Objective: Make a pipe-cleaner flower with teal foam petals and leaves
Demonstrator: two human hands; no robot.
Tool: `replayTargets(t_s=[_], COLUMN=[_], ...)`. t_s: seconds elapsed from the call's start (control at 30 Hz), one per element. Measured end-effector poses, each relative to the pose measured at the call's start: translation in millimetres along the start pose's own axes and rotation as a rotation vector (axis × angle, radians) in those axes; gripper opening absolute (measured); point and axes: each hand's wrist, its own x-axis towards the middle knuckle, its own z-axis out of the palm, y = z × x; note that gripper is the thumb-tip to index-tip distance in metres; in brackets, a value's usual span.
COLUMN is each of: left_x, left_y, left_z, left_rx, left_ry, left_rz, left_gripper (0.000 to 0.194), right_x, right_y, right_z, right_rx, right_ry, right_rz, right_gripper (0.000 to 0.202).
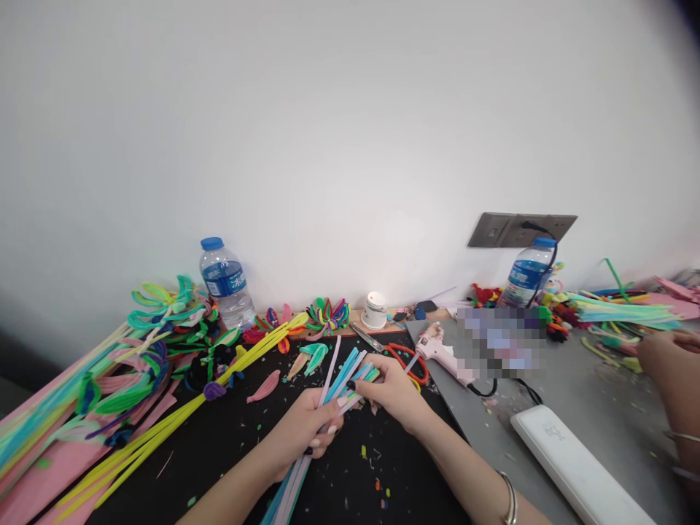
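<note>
My left hand (pixel 311 426) is wrapped round a bundle of fuzzy pipe cleaners (pixel 343 373) in blue, lilac and green. Their long ends run down below the fist toward the front edge of the view. At the bundle's upper part, my right hand (pixel 392 386) pinches some of the stems between thumb and fingers. Just beyond the hands lie a pair of scissors (pixel 367 338) and red pipe-cleaner loops (pixel 403 363). Pink and green leaf shapes (pixel 313 359) made of pipe cleaner rest on the black mat (pixel 230 445).
Yellow stems (pixel 169 426) and bundled pipe cleaners (pixel 38 415) fill the left side. Along the wall stand a water bottle (pixel 225 284), a paper cup (pixel 375 310) and another bottle (pixel 528 273). A pink glue gun (pixel 440 354) and white case (pixel 574 463) lie right. Another person's hand (pixel 670 364) is far right.
</note>
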Motion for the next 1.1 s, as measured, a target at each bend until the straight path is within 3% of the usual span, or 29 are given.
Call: replayTargets(t_s=[0.33,0.53,0.63,0.7,0.9,1.1], left_x=[3.9,4.6,7.5,8.5,4.3,1.8], left_y=[-0.4,-2.5,-4.3,-4.4,-0.3,-0.7], left_z=[-5.8,-9.3,-11.9,-12.7,-6.5,-1.3], left_rx=[-0.060,-0.066,-0.084,-0.093,-0.063,0.005], left_ry=[-0.012,-0.006,0.012,0.026,0.029,-0.006], left_rz=[-0.013,-0.003,0.018,0.035,0.060,0.077], left_gripper=[0.031,0.036,0.036,0.036,0.033,0.032], right_x=[2.0,7.7,9.4,8.4,0.3,-4.2], right_y=[0.7,3.4,2.0,0.0,1.8,5.4], right_z=[-1.4,-12.6,-17.4,-15.6,4.4,11.9], right_rx=[-0.162,-0.093,0.057,0.187,0.368,0.395], right_ry=[0.185,0.320,0.358,0.320,-0.005,-0.020], right_rz=[-0.049,-0.047,-0.066,-0.037,0.105,0.087], right_gripper=[0.017,0.019,0.023,0.027,0.028,0.026])
